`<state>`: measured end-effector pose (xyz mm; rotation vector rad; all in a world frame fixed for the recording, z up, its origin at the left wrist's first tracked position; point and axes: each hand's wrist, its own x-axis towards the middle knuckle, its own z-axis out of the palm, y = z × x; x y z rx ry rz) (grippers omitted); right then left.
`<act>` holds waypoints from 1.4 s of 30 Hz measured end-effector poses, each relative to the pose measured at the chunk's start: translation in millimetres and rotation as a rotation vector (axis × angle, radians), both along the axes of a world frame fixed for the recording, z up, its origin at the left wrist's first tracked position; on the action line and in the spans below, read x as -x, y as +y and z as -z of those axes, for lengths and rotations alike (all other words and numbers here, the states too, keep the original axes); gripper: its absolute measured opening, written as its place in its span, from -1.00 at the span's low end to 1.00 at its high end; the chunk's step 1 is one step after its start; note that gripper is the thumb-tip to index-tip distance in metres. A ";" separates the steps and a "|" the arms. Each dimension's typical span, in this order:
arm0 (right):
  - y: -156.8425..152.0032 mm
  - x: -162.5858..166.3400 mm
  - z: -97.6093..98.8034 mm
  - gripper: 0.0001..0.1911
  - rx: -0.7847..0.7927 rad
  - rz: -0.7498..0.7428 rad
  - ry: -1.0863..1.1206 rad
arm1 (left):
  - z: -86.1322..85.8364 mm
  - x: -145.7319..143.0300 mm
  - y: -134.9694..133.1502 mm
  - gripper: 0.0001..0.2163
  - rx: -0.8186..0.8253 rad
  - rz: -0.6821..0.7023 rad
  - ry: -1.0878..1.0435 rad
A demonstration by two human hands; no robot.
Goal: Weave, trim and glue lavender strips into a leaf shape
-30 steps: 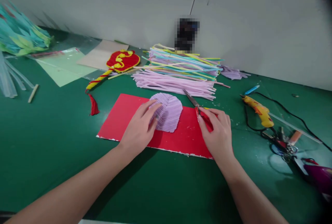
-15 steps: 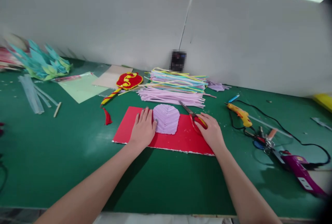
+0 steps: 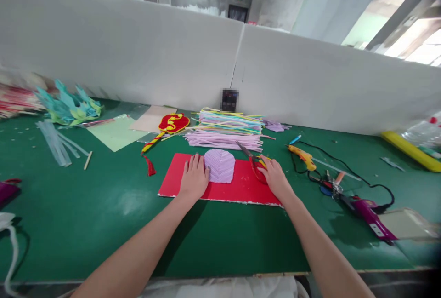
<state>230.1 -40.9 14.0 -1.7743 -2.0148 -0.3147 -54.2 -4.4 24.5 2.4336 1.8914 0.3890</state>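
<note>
My left hand (image 3: 194,176) lies flat on a red board (image 3: 223,193), fingers stretched, its thumb at the left edge of a lilac piece (image 3: 219,165). That piece is rounded, with strips set in a slanting V pattern like a leaf. At the board's right part, my right hand (image 3: 274,176) has its fingers on the handles of red and yellow scissors (image 3: 254,164). Their blades point up and left, with the tips over a bundle of lilac pipe cleaners (image 3: 223,140). Part of the handles is hidden beneath my fingers.
A red and yellow fan-shaped piece (image 3: 174,123) with a tassel lies left of the pipe cleaners. On the right are a yellow glue gun (image 3: 303,157) with a black cord, keys (image 3: 332,186) and a purple tool (image 3: 372,217). A white partition (image 3: 120,54) stands behind.
The view has tilted up, showing more of the room beyond the partition. Both hands, the scissors and the lilac piece keep nearly the same places on the board.
</note>
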 end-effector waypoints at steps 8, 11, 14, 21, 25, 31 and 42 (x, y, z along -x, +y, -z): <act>-21.6 -42.5 -14.8 -0.40 -0.069 0.366 0.200 | 0.2 0.0 -0.3 -0.54 -0.004 -0.010 -0.024; -31.7 -51.4 -6.0 -0.41 0.061 0.483 0.152 | 1.5 0.0 -0.2 -0.54 -0.020 -0.010 -0.034; -38.8 -53.2 4.9 -0.45 0.157 0.479 0.056 | 1.0 0.1 -0.3 -0.54 -0.016 -0.009 -0.031; -41.5 -48.3 -10.7 -0.53 0.123 0.559 -0.189 | 1.5 -4.0 -5.2 -0.54 -0.019 -0.030 -0.032; -38.3 -13.4 -5.2 -0.48 0.048 0.395 -0.158 | 3.8 -8.7 -9.9 -0.53 -0.029 -0.019 -0.060; -32.8 15.5 17.0 -0.39 0.187 0.197 -0.075 | 1.7 -5.9 -3.2 -0.60 -0.001 -0.007 -0.342; -32.9 12.7 17.5 -0.40 0.181 0.211 -0.026 | -17.6 63.4 45.5 -0.58 -0.251 -0.263 -0.888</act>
